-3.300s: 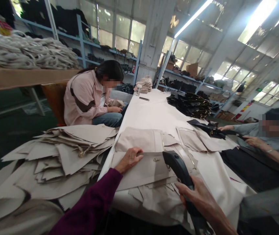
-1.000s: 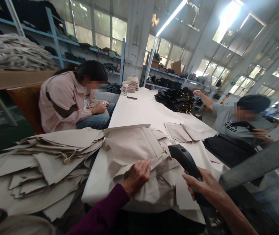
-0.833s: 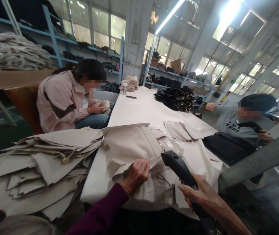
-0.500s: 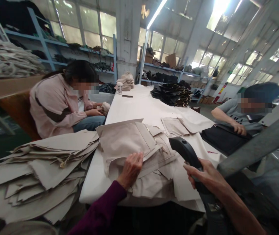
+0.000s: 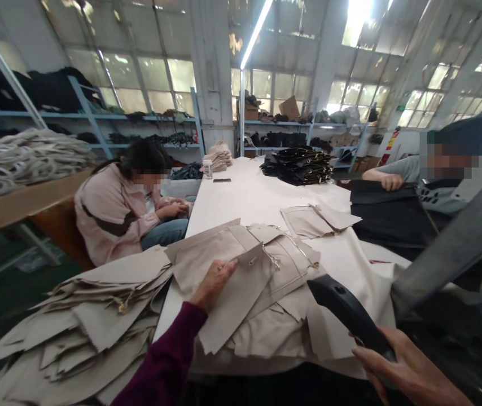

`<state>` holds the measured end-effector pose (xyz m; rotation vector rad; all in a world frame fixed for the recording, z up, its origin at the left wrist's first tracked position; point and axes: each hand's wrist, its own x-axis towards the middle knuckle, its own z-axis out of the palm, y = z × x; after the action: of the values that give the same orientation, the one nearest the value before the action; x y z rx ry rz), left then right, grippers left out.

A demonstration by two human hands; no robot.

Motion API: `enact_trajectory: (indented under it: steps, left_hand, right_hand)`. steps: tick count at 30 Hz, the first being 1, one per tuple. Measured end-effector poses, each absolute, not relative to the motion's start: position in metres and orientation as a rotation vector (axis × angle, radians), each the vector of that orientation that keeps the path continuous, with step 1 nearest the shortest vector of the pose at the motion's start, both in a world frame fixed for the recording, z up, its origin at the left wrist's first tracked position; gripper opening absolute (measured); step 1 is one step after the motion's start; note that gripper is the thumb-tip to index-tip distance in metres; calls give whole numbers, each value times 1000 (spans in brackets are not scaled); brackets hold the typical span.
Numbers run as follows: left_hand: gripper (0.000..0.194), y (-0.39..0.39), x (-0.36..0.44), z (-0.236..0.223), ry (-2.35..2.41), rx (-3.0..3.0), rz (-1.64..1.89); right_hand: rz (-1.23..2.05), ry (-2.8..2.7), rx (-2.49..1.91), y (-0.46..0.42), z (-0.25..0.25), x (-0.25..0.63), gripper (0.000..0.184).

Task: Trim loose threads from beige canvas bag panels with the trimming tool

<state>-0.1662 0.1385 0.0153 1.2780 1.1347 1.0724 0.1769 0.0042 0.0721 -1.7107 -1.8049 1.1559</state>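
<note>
My left hand (image 5: 214,283), in a purple sleeve, pinches the upper edge of a beige fabric panel (image 5: 237,301). The panel has a small metal piece near its top corner and lies slanted over other beige pieces with zippers (image 5: 294,254). My right hand (image 5: 406,361) is closed around a black curved hand-held tool (image 5: 346,307) with a round button on its upper side. Its blunt end points left, above the right part of the beige pieces. The exact kind of tool cannot be made out, and its lower part is hidden by my hand.
A stack of beige panels (image 5: 109,316) lies left of the white table (image 5: 241,189). Black zippered pieces (image 5: 298,166) are piled at the back. Co-workers sit on both sides; the right one handles black fabric (image 5: 387,217). A grey metal post (image 5: 452,242) slants at right.
My left hand has lifted a panel's edge and folded it over to show its other face. The tool in my right hand has moved down and right. The view has tilted.
</note>
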Motion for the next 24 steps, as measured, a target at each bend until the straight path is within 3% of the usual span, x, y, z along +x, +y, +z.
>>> enact_trajectory:
  steps: [9,16,20,24]
  left_hand:
    - [53,158,-169,5,1243,1196,1011]
    - [35,104,-138,18,1831,2106,1243]
    - [43,78,-115,-4,1785,2855,965]
    - [49,96,-108,-16,1949,2704,638]
  right_hand:
    - [1239,-1762,-1755,1,78,157,37]
    - [1296,-1808,-1623,-2,63,169,28]
    - [1303,-1787,-1561,-4,59,172,28]
    - [1311,-1760,-1544,-10,63,170,26]
